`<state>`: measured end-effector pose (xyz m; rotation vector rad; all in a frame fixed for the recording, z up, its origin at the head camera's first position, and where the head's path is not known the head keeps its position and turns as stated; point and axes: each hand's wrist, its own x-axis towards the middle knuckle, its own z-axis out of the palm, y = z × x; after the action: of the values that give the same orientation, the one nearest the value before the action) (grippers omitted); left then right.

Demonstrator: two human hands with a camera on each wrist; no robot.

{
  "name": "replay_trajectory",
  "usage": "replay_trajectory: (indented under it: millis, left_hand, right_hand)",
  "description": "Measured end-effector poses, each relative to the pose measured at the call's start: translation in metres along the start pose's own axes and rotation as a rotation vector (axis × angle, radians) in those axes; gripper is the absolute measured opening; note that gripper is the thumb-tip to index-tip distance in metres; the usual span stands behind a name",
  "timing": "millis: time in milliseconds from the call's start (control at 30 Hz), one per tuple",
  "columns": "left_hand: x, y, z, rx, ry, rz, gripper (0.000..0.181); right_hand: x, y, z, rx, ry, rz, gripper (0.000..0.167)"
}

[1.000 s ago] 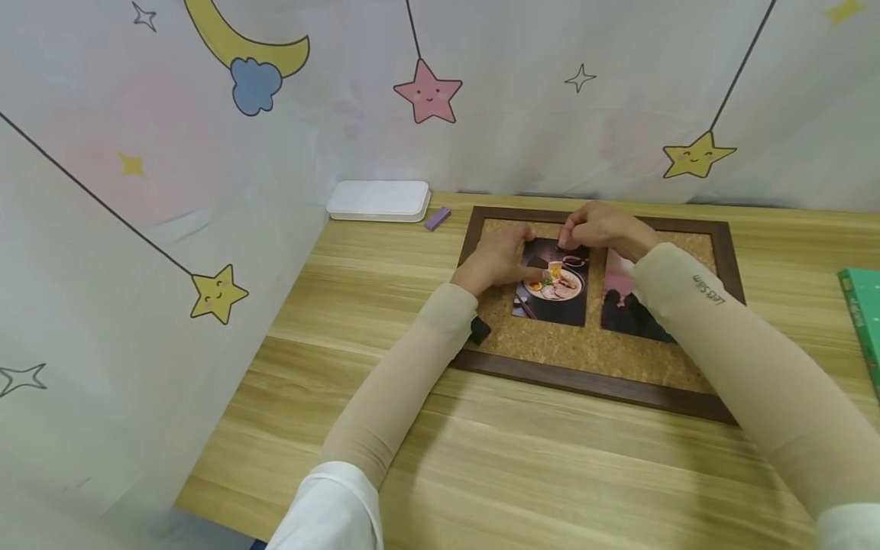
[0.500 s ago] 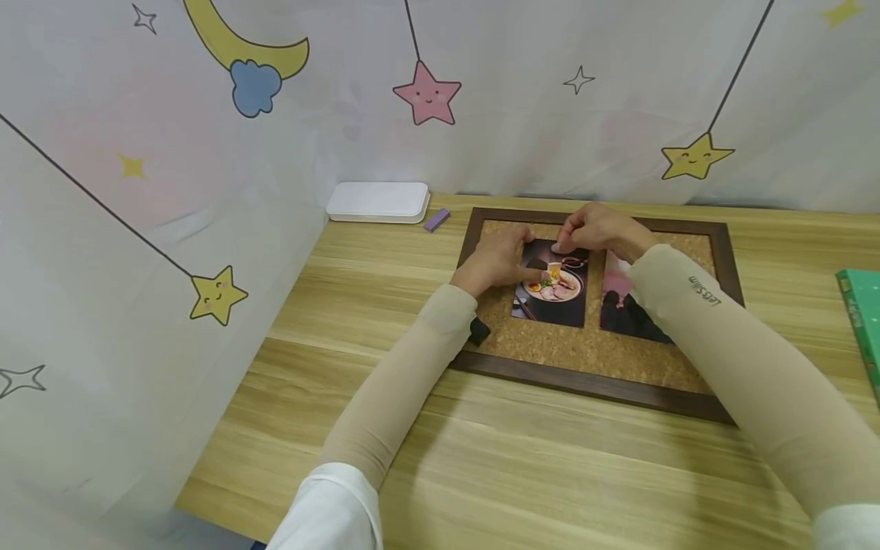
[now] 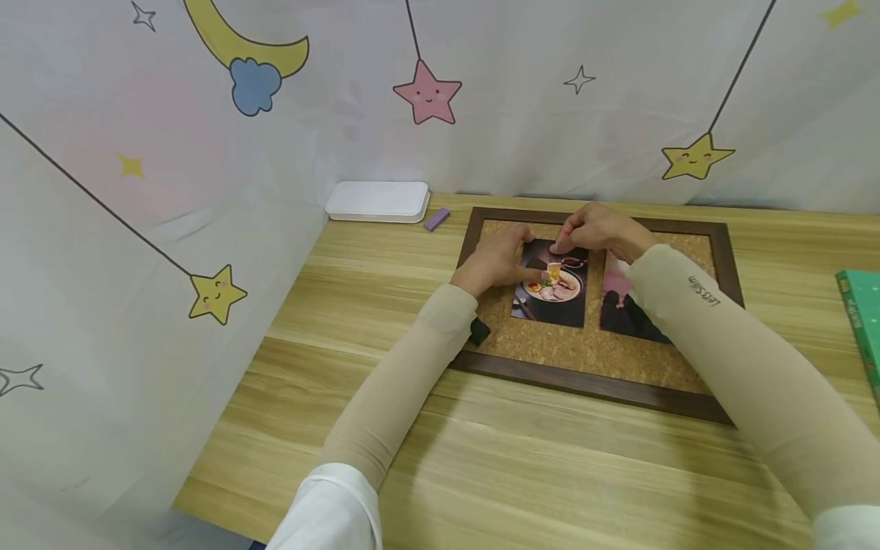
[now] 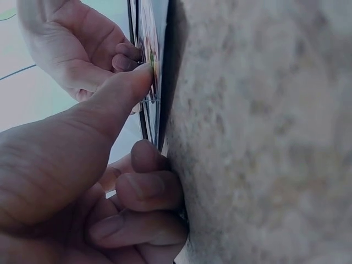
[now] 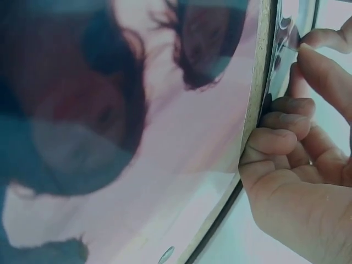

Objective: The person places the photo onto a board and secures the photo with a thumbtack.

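A photo (image 3: 558, 298) of a noodle bowl lies on a cork board (image 3: 536, 340) with a dark wooden frame. My left hand (image 3: 493, 260) lies over its left edge, with the thumb pressing on the picture and the other fingers loosely bent at the border. At the photo's top edge, my right hand (image 3: 598, 229) pinches a tiny pin between thumb and index finger; the fingertips mostly hide it. In the right wrist view a thin needle line runs from those fingertips toward the picture. To the right, a second photo (image 3: 616, 309), pink and dark, is partly covered by my right forearm.
A white case (image 3: 378, 201) and a small purple block (image 3: 437, 219) sit behind the board to the left. A green book-like item (image 3: 862, 313) lies at the right edge. A small black object (image 3: 479, 331) shows beside my left wrist. A patterned curtain hangs behind.
My right fingertips have shifted slightly left along the photo's top edge. My left hand and the photo have stayed in place.
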<state>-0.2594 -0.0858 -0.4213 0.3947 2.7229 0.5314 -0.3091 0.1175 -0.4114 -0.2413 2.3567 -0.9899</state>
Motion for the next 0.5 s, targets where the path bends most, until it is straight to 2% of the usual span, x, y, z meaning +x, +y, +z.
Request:
replay_trajectory:
  millis: [200,500]
  left_hand:
    - [-0.0003,0.0005,0.0001,-0.002,-0.002,-0.006,0.072]
    - [0.0006,0.0002,0.0002,0.008,-0.004,0.000,0.072]
  right_hand:
    - [0.0000,-0.0015,0.0030,-0.041,0.036,0.007,0.014]
    - [-0.0004,-0.0002,0.0047,-0.036,0.058,-0.002,0.014]
